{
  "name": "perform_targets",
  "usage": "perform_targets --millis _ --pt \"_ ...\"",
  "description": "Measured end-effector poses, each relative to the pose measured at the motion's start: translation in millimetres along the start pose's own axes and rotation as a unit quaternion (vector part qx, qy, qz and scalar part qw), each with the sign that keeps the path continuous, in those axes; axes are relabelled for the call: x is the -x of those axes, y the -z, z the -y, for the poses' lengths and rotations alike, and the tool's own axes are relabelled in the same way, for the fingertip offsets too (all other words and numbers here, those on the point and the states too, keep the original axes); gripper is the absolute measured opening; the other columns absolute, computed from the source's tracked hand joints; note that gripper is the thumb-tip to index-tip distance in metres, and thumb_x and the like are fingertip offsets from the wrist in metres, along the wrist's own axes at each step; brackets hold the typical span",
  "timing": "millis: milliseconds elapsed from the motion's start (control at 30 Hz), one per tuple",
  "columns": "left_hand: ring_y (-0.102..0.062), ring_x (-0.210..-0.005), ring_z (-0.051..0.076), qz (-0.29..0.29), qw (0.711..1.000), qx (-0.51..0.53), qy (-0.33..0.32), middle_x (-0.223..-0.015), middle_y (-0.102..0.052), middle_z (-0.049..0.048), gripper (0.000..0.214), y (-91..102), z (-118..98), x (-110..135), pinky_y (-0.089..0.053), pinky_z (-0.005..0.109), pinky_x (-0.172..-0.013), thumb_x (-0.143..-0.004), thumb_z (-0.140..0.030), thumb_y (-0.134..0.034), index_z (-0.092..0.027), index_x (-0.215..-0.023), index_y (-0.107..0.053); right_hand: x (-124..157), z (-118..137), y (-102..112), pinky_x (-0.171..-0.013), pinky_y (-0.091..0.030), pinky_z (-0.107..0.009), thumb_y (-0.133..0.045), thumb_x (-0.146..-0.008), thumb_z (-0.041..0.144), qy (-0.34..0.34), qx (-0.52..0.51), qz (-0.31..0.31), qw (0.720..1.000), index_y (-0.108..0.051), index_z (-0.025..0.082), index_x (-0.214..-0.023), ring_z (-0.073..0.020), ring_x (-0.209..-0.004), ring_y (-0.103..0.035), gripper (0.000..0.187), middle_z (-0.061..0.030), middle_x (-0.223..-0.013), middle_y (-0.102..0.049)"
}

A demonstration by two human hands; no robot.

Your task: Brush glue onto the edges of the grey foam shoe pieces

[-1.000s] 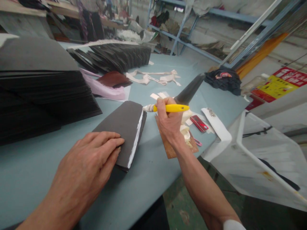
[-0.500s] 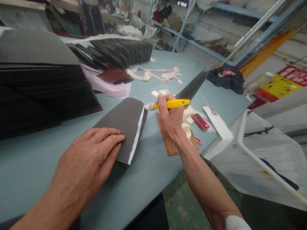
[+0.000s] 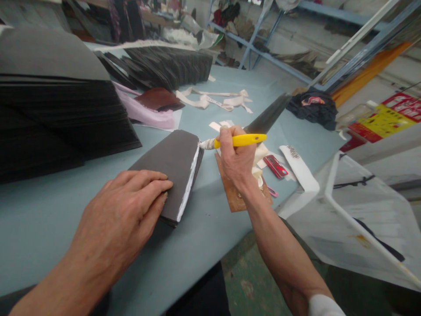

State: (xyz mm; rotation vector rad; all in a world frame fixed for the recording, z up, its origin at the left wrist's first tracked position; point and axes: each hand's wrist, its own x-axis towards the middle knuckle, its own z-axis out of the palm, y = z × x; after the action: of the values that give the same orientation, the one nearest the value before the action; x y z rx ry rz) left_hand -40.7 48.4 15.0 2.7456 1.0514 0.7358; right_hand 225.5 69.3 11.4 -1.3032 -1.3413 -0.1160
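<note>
On the blue-grey table, a small stack of dark grey panels (image 3: 171, 160) carries a white wet strip along its right edge. My left hand (image 3: 128, 210) lies on top of the stack, fingers stretched out and pressing it down. Closed around a yellow-handled brush (image 3: 248, 140) is my right hand (image 3: 238, 158). The brush's whitish bristles touch the far right corner of the panels, at the upper end of the white strip. Under my right wrist lies a brown board (image 3: 232, 195) with cream-coloured clumps on it.
A tall stack of dark panels (image 3: 62, 118) stands at left, with a fanned row (image 3: 171, 68) behind. White tapes (image 3: 210, 102), a dark tapered piece (image 3: 269, 114) and a red box (image 3: 275, 166) lie on the table. A translucent bin (image 3: 329, 188) adjoins its right edge.
My right hand and the brush have shifted slightly right in the picture, with the bristles still at the stack's far corner. My left hand stays on the panels; the view has moved slightly.
</note>
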Motion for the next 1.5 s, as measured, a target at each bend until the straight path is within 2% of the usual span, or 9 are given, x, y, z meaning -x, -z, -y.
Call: perform_targets --millis 100,233,500,667,800,1100,1200,1367,1500 --pt "-0.071 -0.112 0.033 0.003 1.0 0.0 -0.002 -0.122 -0.079 0.0078 0.044 -0.4 0.7 -1.1 -0.06 0.053 -0.096 -0.107 -0.042 -0.037 -0.025 -0.116 -0.077 -3.6 -3.6 -5.0 -0.064 -0.042 -0.031 -0.054 -0.109 0.048 -0.009 -0.011 -0.019 1.0 -0.055 0.025 -0.076 -0.0103 -0.06 -0.052 0.04 0.0073 -0.063 -0.054" --pt "-0.072 -0.111 0.034 0.011 1.0 0.004 -0.009 -0.121 -0.08 0.0087 0.044 0.1 0.3 -2.3 -0.061 0.054 -0.096 -0.107 -0.042 -0.039 -0.024 -0.117 -0.078 -2.8 -8.7 -11.2 -0.065 -0.042 -0.032 -0.053 -0.108 0.051 -0.019 -0.014 -0.007 1.0 -0.054 0.025 -0.075 -0.0111 -0.061 -0.052 0.042 0.0073 -0.063 -0.053" --pt "-0.072 -0.111 0.035 -0.004 1.0 0.01 -0.004 -0.122 -0.079 0.0096 0.046 -0.4 -0.2 -0.2 -0.06 0.057 -0.093 -0.108 -0.042 -0.036 -0.023 -0.116 -0.077 -4.5 0.2 0.3 -0.06 -0.041 -0.03 -0.057 -0.107 0.05 -0.025 -0.015 0.01 1.0 -0.056 0.024 -0.074 -0.0095 -0.057 -0.051 0.042 0.0083 -0.06 -0.048" --pt "-0.071 -0.112 0.034 0.013 1.0 0.011 0.013 -0.122 -0.079 0.0085 0.044 -0.4 -0.6 -1.6 -0.06 0.055 -0.096 -0.106 -0.042 -0.038 -0.026 -0.116 -0.078 -10.3 -4.9 -9.8 -0.067 -0.046 -0.031 -0.058 -0.105 0.059 -0.036 -0.035 -0.038 0.998 -0.056 0.024 -0.073 -0.011 -0.064 -0.057 0.047 0.0065 -0.065 -0.056" --pt "-0.071 -0.111 0.035 0.021 0.999 0.016 0.021 -0.122 -0.079 0.0086 0.045 -0.2 -1.5 -2.5 -0.06 0.056 -0.095 -0.106 -0.043 -0.038 -0.027 -0.116 -0.079 -7.2 -5.2 -13.2 -0.065 -0.045 -0.03 -0.058 -0.105 0.059 -0.038 -0.025 -0.016 0.999 -0.056 0.024 -0.072 -0.0104 -0.062 -0.056 0.048 0.0067 -0.065 -0.057" --pt "-0.071 -0.112 0.037 0.014 0.999 0.027 0.016 -0.123 -0.079 0.0114 0.046 0.6 -3.3 -3.0 -0.061 0.061 -0.093 -0.106 -0.042 -0.038 -0.022 -0.116 -0.079 5.8 7.1 0.6 -0.064 -0.045 -0.031 -0.057 -0.105 0.058 -0.051 -0.027 0.018 0.998 -0.058 0.023 -0.073 -0.0111 -0.062 -0.056 0.048 0.0053 -0.064 -0.056" --pt "-0.071 -0.112 0.038 0.011 0.999 0.03 0.021 -0.123 -0.079 0.0123 0.046 -0.5 -3.9 -2.2 -0.061 0.063 -0.093 -0.106 -0.041 -0.038 -0.022 -0.116 -0.079 12.0 14.1 7.2 -0.063 -0.045 -0.03 -0.058 -0.105 0.057 -0.073 -0.051 0.033 0.995 -0.06 0.022 -0.075 -0.0114 -0.062 -0.055 0.046 0.0053 -0.063 -0.054" --pt "-0.069 -0.114 0.039 0.012 0.999 0.035 0.026 -0.125 -0.078 0.0131 0.046 -1.7 -4.8 -1.0 -0.059 0.065 -0.096 -0.106 -0.039 -0.038 -0.021 -0.118 -0.078 22.2 31.9 23.1 -0.051 -0.038 -0.025 -0.061 -0.102 0.057 -0.131 -0.13 0.048 0.982 -0.056 0.023 -0.076 -0.0082 -0.051 -0.043 0.043 0.0087 -0.057 -0.042" --pt "-0.069 -0.115 0.038 0.012 0.999 0.042 0.027 -0.126 -0.077 0.0128 0.045 -2.7 -3.8 -1.4 -0.059 0.065 -0.1 -0.106 -0.036 -0.038 -0.02 -0.118 -0.078 28.7 49.8 35.2 -0.043 -0.031 -0.022 -0.062 -0.101 0.058 -0.163 -0.15 0.042 0.974 -0.054 0.024 -0.074 -0.0058 -0.043 -0.034 0.045 0.0112 -0.052 -0.035"
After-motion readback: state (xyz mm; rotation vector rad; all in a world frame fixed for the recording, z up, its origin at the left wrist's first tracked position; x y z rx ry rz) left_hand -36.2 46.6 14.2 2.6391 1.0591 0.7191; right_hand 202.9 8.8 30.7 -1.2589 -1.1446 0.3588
